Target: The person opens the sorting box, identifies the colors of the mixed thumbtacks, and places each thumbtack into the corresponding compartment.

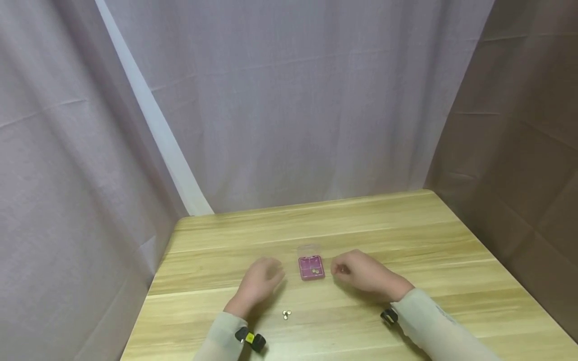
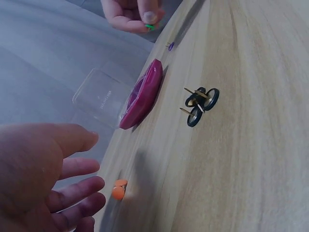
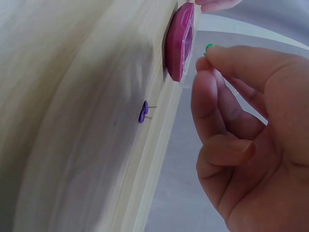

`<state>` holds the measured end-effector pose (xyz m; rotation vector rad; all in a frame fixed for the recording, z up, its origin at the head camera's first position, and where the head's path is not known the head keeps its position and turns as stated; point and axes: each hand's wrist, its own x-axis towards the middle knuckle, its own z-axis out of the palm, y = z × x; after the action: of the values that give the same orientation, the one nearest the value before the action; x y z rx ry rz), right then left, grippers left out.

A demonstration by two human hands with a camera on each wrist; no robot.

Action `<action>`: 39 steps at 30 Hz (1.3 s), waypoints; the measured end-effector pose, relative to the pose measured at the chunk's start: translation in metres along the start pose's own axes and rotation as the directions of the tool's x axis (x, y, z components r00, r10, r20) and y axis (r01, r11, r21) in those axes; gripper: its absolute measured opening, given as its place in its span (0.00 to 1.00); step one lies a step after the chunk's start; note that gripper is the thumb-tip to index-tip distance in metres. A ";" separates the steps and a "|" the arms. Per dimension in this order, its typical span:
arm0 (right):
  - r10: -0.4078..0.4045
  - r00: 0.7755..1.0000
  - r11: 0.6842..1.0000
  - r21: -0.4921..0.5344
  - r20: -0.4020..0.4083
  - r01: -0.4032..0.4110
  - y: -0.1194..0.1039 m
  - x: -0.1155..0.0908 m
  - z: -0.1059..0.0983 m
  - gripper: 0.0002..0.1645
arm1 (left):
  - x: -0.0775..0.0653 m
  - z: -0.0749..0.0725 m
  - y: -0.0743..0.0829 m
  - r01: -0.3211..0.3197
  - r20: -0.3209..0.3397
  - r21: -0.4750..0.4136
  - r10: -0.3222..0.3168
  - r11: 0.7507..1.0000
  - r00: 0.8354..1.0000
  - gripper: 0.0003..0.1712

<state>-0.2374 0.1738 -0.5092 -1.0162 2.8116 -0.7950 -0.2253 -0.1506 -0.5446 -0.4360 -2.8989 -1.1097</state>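
Observation:
A pink compartment box (image 1: 303, 273) lies on the table with its clear lid (image 2: 104, 96) swung back; two small brass-coloured pieces (image 1: 315, 271) sit in its near right compartment. To the right of the box, my right hand (image 1: 363, 271) pinches a green thumbtack (image 3: 208, 47) between thumb and forefinger. On the other side hovers my left hand (image 1: 260, 278), holding nothing, its fingers relaxed and spread. Several black-rimmed thumbtacks (image 2: 194, 117) lie points up in a cluster in front of the box. Orange thumbtacks (image 2: 119, 192) lie near my left hand, purple thumbtacks (image 3: 143, 114) near my right.
The wooden table (image 1: 370, 225) has its back edge against a grey curtain (image 1: 307, 125). A darker curtain (image 1: 519, 140) hangs on the right. Dark straps with small devices (image 1: 250, 339) sit on both wrists.

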 end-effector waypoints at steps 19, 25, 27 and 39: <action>-0.026 0.997 0.993 -0.119 -0.076 0.017 -0.018 0.042 0.021 0.03 | -0.001 -0.001 0.000 -0.025 -0.019 0.006 0.025 1.000 0.999 0.24; -0.040 0.996 0.987 -0.160 -0.078 0.027 -0.016 0.044 0.025 0.05 | -0.001 -0.002 0.000 -0.027 -0.016 0.009 0.027 1.000 1.000 0.24; -0.040 0.996 0.986 -0.165 -0.078 0.027 -0.015 0.044 0.026 0.05 | -0.001 -0.002 -0.001 -0.027 -0.015 0.007 0.027 1.000 1.000 0.24; -0.137 0.983 0.957 -0.274 -0.123 0.099 -0.014 0.042 0.031 0.05 | 0.001 0.001 -0.006 -0.013 -0.014 0.000 0.013 1.000 1.000 0.24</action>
<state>-0.2552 0.1250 -0.5236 -1.2202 3.0667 -0.5242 -0.2274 -0.1541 -0.5495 -0.4453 -2.8799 -1.1062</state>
